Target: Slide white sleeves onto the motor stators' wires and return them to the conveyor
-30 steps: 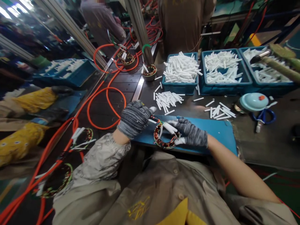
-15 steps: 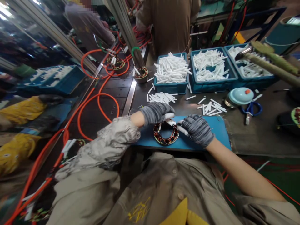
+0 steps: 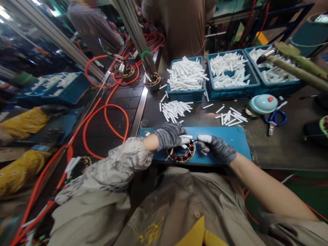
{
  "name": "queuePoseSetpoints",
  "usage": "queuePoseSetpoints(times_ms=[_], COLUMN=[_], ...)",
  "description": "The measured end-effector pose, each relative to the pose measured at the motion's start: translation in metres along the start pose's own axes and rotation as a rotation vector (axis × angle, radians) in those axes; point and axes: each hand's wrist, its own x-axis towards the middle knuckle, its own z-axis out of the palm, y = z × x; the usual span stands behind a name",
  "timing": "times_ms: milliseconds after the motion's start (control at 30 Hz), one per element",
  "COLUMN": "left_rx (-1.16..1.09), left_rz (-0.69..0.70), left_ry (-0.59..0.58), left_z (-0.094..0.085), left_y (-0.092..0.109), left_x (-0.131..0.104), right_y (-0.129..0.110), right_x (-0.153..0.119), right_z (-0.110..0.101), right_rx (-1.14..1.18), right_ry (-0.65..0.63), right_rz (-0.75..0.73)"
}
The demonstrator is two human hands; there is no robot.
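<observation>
A ring-shaped motor stator [image 3: 190, 154] with dark red windings lies on a blue board [image 3: 230, 143] in front of me. My left hand [image 3: 171, 136], in a grey striped glove with white fingertips, reaches over its far left side. Its fingers are closed on a white sleeve tube [image 3: 187, 137] held above the ring's far edge. To the right, my gloved right hand [image 3: 217, 147] pinches a thin dark wire [image 3: 195, 140] between thumb and finger, close to the tube's right end. Another short white tube [image 3: 183, 146] shows inside the ring, partly covered by the left fingers.
Blue bins [image 3: 186, 95] of white tubes stand behind, with loose tubes [image 3: 176, 109] before them. A light blue lidded jar [image 3: 263, 104] and blue-handled scissors [image 3: 275, 119] sit right. Orange hoses [image 3: 107, 106] and other stators [image 3: 153, 82] lie left. A co-worker's yellow sleeves [image 3: 24, 123] show far left.
My left hand has come slightly nearer and turned over the ring. The right hand has shifted slightly right and its fingers now pinch the wire's end beside the tube.
</observation>
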Motion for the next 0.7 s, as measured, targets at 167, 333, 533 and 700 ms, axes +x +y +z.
queuePoseSetpoints(times_ms=[167, 333, 533, 700], left_rx=[-0.074, -0.073, -0.080, -0.253], left_rz=[0.095, 0.050, 0.004, -0.014], left_ry=[0.155, 0.172, 0.124, 0.069], left_z=[0.013, 0.017, 0.017, 0.015], left_y=[-0.010, -0.010, -0.011, -0.017], left_x=[-0.001, -0.009, -0.016, -0.019], right_y=[0.008, 0.008, -0.006, -0.003], right_x=[-0.015, 0.004, 0.024, 0.025], right_z=[-0.018, -0.013, 0.010, 0.014], right_rx=[0.020, -0.031, -0.382, -0.432], right_ry=[0.081, -0.153, -0.043, 0.071], right_rz=[-0.082, -0.296, -0.413, -0.319])
